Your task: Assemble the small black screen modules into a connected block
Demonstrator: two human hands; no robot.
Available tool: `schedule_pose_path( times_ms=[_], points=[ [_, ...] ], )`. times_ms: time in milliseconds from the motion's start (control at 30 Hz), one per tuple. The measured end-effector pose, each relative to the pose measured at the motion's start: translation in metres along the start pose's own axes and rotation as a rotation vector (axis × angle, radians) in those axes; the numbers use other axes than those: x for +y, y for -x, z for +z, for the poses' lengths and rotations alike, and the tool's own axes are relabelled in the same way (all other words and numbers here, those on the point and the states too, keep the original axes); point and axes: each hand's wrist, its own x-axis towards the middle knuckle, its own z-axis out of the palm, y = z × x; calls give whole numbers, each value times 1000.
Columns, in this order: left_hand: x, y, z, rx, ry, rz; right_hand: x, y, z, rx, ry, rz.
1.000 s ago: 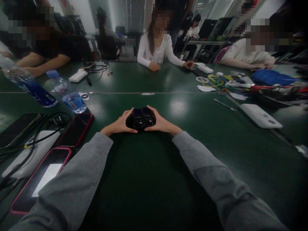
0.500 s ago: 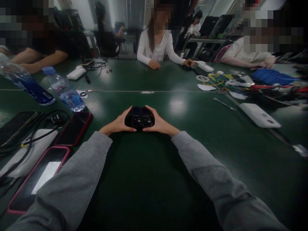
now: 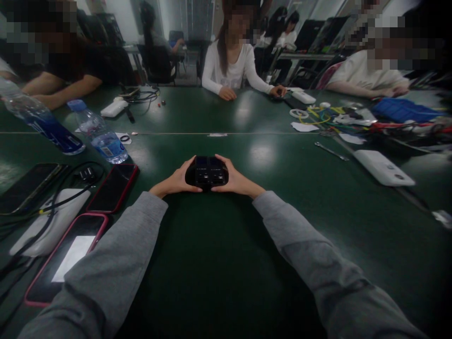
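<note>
Both my hands grip a black device (image 3: 211, 170) with two side-by-side panels, each bearing a dark window and small white markings; its exact kind I cannot make out. My left hand (image 3: 180, 179) curls round its left side, thumb along the near edge. On the opposite side my right hand (image 3: 238, 180) mirrors that hold. The device is at the middle of the dark green table (image 3: 215, 263). Closest to my left forearm lie a phone with a red edge (image 3: 113, 188) and a phone in a pink case (image 3: 68, 259) with a white patch on its screen.
At left are a water bottle (image 3: 100, 134), a blue-labelled bottle (image 3: 52, 127), a white power bank (image 3: 52, 223) and black cables. A wrench (image 3: 331, 151), a white device (image 3: 384, 168) and tangled wires with a blue item (image 3: 406, 110) lie right. Several people sit across the table.
The whole view has shifted slightly, so the things on the table appear a little farther right. My hands keep the same hold on the black device.
</note>
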Motion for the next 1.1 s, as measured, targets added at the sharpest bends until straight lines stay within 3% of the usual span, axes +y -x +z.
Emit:
schedule_pose_path(
  times_ms=[200, 333, 533, 1100],
  points=[
    [5, 0, 0, 12, 16, 14, -3, -1, -6, -46, -3, 16],
    [7, 0, 1, 20, -8, -23, 5, 14, -28, -72, 58, 22],
    [11, 0, 1, -7, 18, -78, 21, 43, -61, 18, 119, 89],
    [11, 1, -1, -19, -11, -82, 21, 40, -68, 37, 125, 127]
  ],
)
